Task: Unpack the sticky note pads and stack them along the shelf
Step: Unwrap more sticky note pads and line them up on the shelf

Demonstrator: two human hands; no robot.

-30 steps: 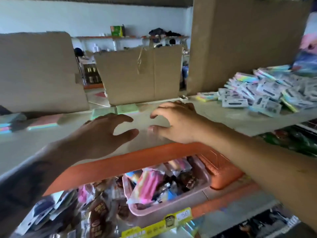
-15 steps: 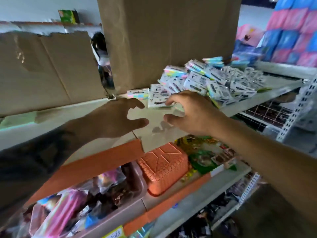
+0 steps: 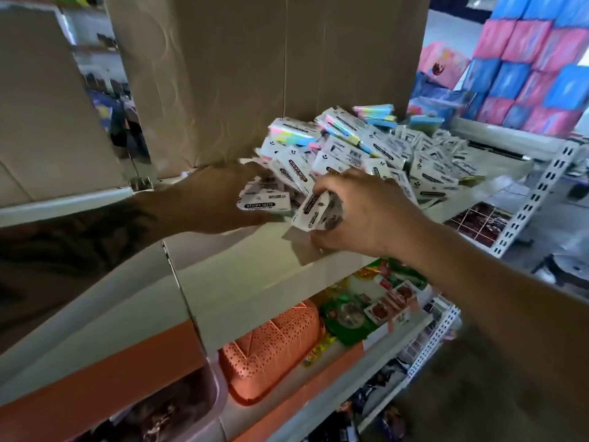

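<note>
Light, film-wrapped sticky note packs, likely slick
Right hand (image 3: 366,215) pinches one pack (image 3: 314,210) by its edges; left hand (image 3: 220,202) cups the pile (image 3: 366,148), fingers hidden

Orange perforated basket (image 3: 271,355) on lower tier beside green packets (image 3: 357,317); pink-blue packs (image 3: 529,68) stacked behind.

A shop: metal shelving (image 3: 522,215) stocked with packaged goods (image 3: 366,314).

White card-wrapped sticky note packs (image 3: 376,154) carry black oval labels with white lettering; their pads show pink, yellow, green and blue bands. The plain corrugated cardboard box (image 3: 255,74) is brown. The perforated plastic basket (image 3: 271,349) is orange. The metal shelf (image 3: 261,266) is off-white.
</note>
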